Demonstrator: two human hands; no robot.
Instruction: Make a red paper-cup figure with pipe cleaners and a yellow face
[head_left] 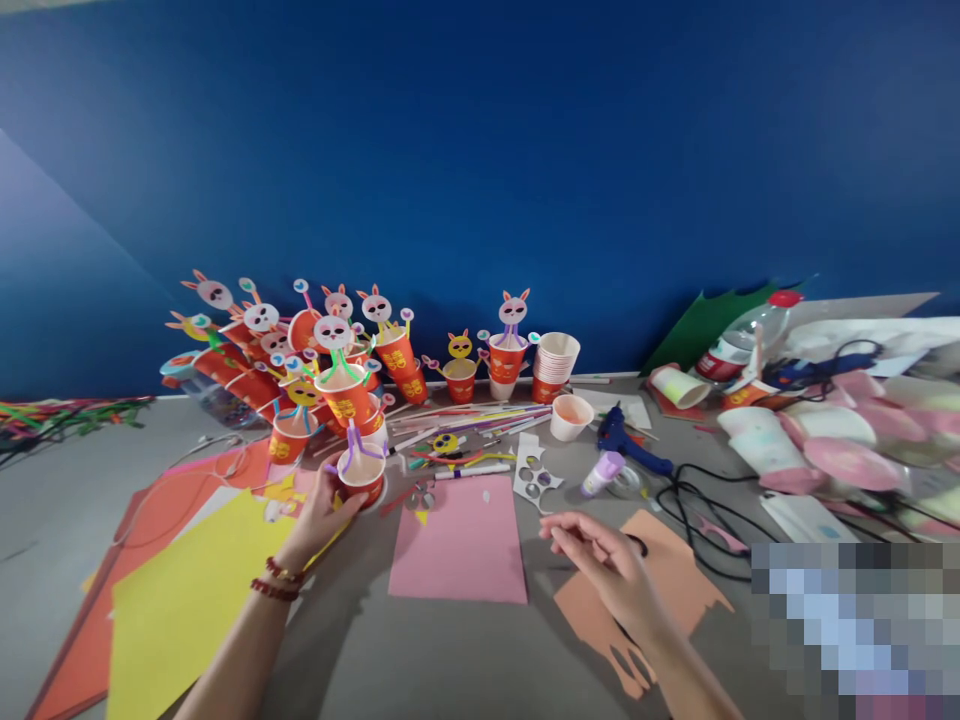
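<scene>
My left hand (324, 515) is wrapped around a red paper cup (363, 482) with purple pipe cleaners (358, 440) rising from it. The cup stands low over the table's left middle, right in front of other decorated cups. My right hand (600, 555) hovers above a cut sheet of orange paper (660, 560), its fingers loosely bent and nothing visible in them. Partly covered by that hand, a dark-handled tool (637, 545) lies on the orange paper; it may be scissors. Between both hands lies a pink paper sheet (459, 545).
Finished rabbit-faced cups (401, 360) crowd the back left. Behind the pink sheet are a marker (472, 471) and pipe cleaners. A blue glue gun (630, 445), glue stick (602, 474), black cable (686, 500) and pink-white cups (772, 450) occupy the right. Yellow paper (187, 610) lies left.
</scene>
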